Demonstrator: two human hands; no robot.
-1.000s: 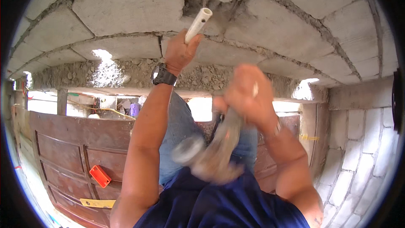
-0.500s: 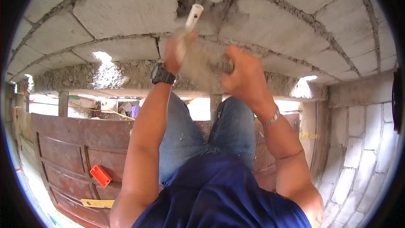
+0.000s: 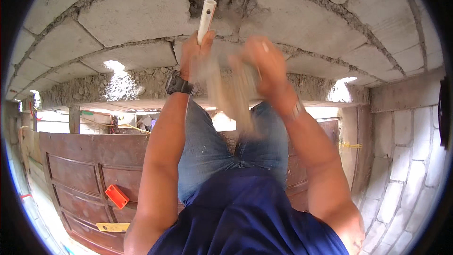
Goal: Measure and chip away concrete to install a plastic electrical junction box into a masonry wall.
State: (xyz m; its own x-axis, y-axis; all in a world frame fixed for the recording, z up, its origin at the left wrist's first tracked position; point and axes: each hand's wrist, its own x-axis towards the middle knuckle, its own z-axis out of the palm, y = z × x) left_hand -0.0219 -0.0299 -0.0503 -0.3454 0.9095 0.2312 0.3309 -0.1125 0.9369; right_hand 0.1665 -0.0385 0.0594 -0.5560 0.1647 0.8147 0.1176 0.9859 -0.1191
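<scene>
My left hand [image 3: 192, 53], with a dark watch on its wrist, is wrapped round a white plastic pipe [image 3: 206, 21]. The pipe's open upper end, with a small round hole in its side, points at a rough cavity [image 3: 225, 4] in the block wall. To the right, my right hand [image 3: 270, 63] is closed and smeared by motion. A beige-grey blurred shape [image 3: 231, 89] hangs between both hands, above my legs. Its kind cannot be made out, nor whether it touches the pipe.
Grey blockwork [image 3: 302, 21] with rough mortar joints fills the far side. Below it runs a rough concrete beam [image 3: 151, 85]. A brown panelled door [image 3: 75, 170] lies beneath me, bearing an orange-red plastic piece [image 3: 117, 196] and a yellow strip [image 3: 112, 227]. Another block wall [image 3: 401, 174] stands right.
My right hand has moved slightly up, and the blurred shape has swung down toward my legs. The pipe shifted slightly left in view and stays in my left hand.
</scene>
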